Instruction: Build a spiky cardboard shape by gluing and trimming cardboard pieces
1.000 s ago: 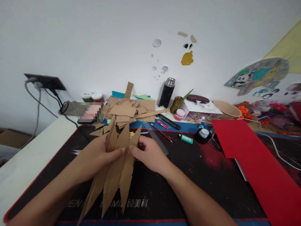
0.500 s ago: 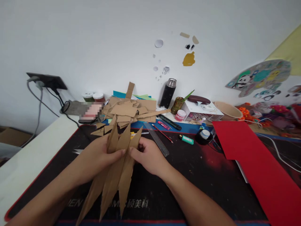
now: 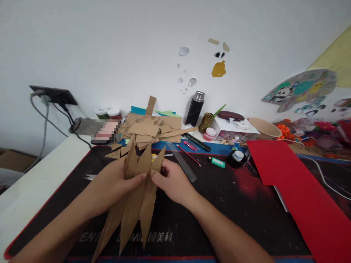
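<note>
A folded piece of brown cardboard (image 3: 134,212), cut to several long points at top and bottom, is held up over the black desk mat (image 3: 186,223). My left hand (image 3: 122,177) grips it from the left, thumb across the front and fingers hidden behind. On the right edge, my right hand (image 3: 172,179) pinches it, with the thumb in front near the other thumb and the fingers curled behind. Beyond the hands, a heap of cardboard scraps (image 3: 145,128) lies at the back. A clear ruler (image 3: 182,162) rests just past my right hand.
A red sheet (image 3: 296,193) covers the mat's right side. Around the back stand a black flask (image 3: 195,109), a pink-labelled jar (image 3: 210,134) and a white box (image 3: 236,128). A box cutter (image 3: 197,142), red pencil (image 3: 189,155) and green glue bottle (image 3: 217,162) lie nearby.
The lower points of the cardboard have swung slightly up and to the right. Both hands keep the same grip. The whole view has shifted a little.
</note>
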Motion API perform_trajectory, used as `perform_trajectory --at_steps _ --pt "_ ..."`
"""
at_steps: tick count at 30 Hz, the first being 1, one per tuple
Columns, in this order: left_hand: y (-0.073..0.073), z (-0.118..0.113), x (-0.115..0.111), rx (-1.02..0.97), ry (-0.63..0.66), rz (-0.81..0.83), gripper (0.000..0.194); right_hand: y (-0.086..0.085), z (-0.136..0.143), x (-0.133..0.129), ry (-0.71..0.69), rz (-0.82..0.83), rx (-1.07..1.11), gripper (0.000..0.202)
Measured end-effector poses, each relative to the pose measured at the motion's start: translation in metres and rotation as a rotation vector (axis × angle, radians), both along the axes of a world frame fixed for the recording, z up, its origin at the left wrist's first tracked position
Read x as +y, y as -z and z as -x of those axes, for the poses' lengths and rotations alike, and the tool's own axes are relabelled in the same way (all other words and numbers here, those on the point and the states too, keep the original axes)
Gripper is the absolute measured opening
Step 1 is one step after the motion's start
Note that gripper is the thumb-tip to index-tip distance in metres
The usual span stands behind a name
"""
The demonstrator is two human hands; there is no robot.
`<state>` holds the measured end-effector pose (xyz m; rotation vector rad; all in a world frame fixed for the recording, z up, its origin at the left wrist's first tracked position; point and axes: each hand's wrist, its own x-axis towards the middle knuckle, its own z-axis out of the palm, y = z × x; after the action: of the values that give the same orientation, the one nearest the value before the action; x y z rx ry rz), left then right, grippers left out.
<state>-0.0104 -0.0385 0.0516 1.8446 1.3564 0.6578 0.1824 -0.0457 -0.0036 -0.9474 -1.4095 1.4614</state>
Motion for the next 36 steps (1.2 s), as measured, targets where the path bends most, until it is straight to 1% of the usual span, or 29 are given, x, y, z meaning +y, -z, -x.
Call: perform_trajectory --at_steps 3,6,10,15,20,26,33,36 --pt "0.0002 0.0013 -0.0002 -0.032 0.003 0.012 0.036 0.0011 -0.0014 -0.0002 0.000 0.017 -0.007 0.019" --pt "-0.0018 -0.0003 -0.0013 -0.081 0.014 0.028 0.033 -0.0002 -0.0026 -0.0005 -0.007 0.009 0.005 0.018" --pt "-0.0039 -0.0034 -0.0018 -0.131 -0.015 0.029 0.029 -0.0040 -0.0041 0.0001 -0.016 0.009 0.008 0.019" --pt "-0.0015 -0.0042 -0.0001 -0.163 -0.040 0.047 0.031 -0.0052 -0.0053 0.0011 -0.034 0.036 -0.013 0.019" --pt "0.0017 0.0001 0.0006 -0.145 -0.030 0.051 0.034 -0.0041 -0.0066 0.0023 -0.034 0.004 -0.043 0.020" --pt "0.0035 0.0035 0.0012 -0.117 -0.016 0.040 0.036 -0.0043 -0.0069 0.0013 -0.052 0.011 -0.054 0.020" --pt "0.0012 0.0039 0.0011 -0.078 0.007 0.066 0.033 -0.0042 -0.0053 0.0004 -0.058 0.059 -0.030 0.016" --pt "-0.0008 0.0041 0.0010 -0.075 0.025 0.056 0.036 -0.0036 -0.0057 0.0007 -0.053 0.052 -0.039 0.014"
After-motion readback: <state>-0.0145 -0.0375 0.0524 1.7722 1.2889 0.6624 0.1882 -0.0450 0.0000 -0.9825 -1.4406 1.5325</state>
